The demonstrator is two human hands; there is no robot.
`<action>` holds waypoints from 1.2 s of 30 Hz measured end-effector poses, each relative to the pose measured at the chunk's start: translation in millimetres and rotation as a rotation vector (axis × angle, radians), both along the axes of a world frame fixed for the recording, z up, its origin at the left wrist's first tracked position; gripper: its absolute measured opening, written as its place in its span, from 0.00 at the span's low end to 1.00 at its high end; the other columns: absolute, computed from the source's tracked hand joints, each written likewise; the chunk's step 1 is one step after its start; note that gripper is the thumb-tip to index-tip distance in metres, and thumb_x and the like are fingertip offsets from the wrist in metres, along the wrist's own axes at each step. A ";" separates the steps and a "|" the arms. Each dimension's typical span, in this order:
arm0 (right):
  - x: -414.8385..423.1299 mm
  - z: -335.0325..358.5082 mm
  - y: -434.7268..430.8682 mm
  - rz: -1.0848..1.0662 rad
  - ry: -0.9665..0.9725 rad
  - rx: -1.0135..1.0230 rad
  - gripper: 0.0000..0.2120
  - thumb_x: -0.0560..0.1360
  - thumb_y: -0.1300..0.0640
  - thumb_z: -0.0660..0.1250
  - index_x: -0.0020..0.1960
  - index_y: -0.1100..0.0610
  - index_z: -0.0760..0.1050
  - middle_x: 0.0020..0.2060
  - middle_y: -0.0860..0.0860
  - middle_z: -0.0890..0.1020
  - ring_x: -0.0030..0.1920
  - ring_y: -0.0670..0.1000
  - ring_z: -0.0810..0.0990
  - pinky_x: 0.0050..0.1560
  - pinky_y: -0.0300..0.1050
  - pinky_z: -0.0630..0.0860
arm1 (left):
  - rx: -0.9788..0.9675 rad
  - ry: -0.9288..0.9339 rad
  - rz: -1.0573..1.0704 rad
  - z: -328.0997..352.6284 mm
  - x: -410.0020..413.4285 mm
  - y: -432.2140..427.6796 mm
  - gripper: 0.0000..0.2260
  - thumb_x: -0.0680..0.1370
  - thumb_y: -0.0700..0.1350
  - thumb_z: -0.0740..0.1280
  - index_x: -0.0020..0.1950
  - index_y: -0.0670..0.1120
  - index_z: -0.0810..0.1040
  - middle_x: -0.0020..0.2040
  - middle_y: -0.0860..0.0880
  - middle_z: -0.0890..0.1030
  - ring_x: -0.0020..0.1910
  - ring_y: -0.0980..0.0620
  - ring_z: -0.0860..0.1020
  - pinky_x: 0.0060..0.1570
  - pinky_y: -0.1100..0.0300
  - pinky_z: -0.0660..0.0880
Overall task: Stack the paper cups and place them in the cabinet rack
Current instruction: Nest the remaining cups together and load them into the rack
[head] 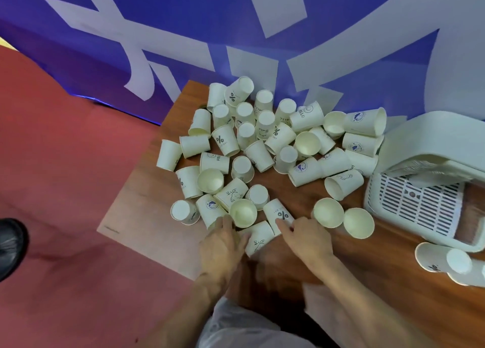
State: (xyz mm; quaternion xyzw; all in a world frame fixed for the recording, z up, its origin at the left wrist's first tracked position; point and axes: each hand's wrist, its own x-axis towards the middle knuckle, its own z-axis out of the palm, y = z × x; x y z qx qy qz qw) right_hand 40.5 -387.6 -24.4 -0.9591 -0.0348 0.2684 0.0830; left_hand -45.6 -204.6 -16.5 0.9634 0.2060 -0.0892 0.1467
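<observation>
Several white paper cups (pixel 262 148) lie scattered on the wooden table (pixel 380 263), some upright, some upside down, some on their sides. My left hand (pixel 223 245) reaches forward with straight fingers, its tips by an upright cup (pixel 242 212) and its thumb side against a tipped cup (pixel 258 240). My right hand (pixel 309 238) lies to the right of that tipped cup, and its forefinger touches a tipped cup with a % mark (pixel 279 215). Neither hand holds a cup. The white plastic cabinet rack (pixel 420 206) with a slatted floor stands at the right.
Two upright cups (pixel 343 217) stand between my right hand and the rack. More cups (pixel 443 262) lie by the rack's front corner. A blue and white banner (pixel 236 32) hangs behind the table. Red floor (pixel 65 164) and a black shoe (pixel 10 245) are on the left.
</observation>
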 end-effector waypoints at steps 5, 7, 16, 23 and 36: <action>8.3 -13.0 -2.8 -0.173 0.101 0.060 0.24 0.75 0.35 0.59 0.43 0.55 0.80 0.33 0.49 0.83 0.35 0.50 0.84 0.39 0.48 0.82 | 0.058 -0.103 -0.430 -12.4 19.1 18.5 0.11 0.72 0.53 0.72 0.51 0.50 0.79 0.52 0.52 0.77 0.41 0.49 0.78 0.30 0.58 0.70; 9.3 -14.9 -3.4 -0.225 0.134 0.121 0.20 0.74 0.39 0.63 0.39 0.54 0.79 0.31 0.49 0.83 0.34 0.50 0.84 0.38 0.51 0.83 | 0.083 -0.073 -0.527 -18.3 27.0 22.0 0.05 0.72 0.50 0.72 0.44 0.50 0.81 0.46 0.52 0.79 0.40 0.49 0.78 0.31 0.57 0.71; -10.7 9.4 -0.8 -0.306 -0.032 0.360 0.11 0.76 0.49 0.67 0.37 0.51 0.78 0.34 0.48 0.84 0.35 0.46 0.82 0.40 0.46 0.79 | 0.127 -0.230 -0.571 8.7 33.1 23.6 0.08 0.74 0.48 0.67 0.36 0.49 0.75 0.33 0.51 0.75 0.33 0.48 0.75 0.32 0.55 0.68; -16.5 51.8 -18.9 -0.423 -0.256 0.623 0.05 0.76 0.52 0.70 0.51 0.50 0.83 0.40 0.40 0.84 0.39 0.36 0.80 0.40 0.27 0.71 | 0.058 -0.442 -0.597 51.6 64.7 -7.0 0.07 0.76 0.51 0.68 0.40 0.50 0.78 0.35 0.53 0.78 0.33 0.49 0.76 0.33 0.55 0.69; -29.3 40.6 -164.1 -0.378 -0.536 0.495 0.05 0.77 0.54 0.70 0.52 0.49 0.81 0.44 0.45 0.83 0.38 0.47 0.81 0.40 0.52 0.79 | -0.026 -0.353 -1.012 21.7 116.3 -115.4 0.07 0.74 0.48 0.67 0.37 0.49 0.78 0.32 0.52 0.78 0.35 0.47 0.75 0.34 0.55 0.70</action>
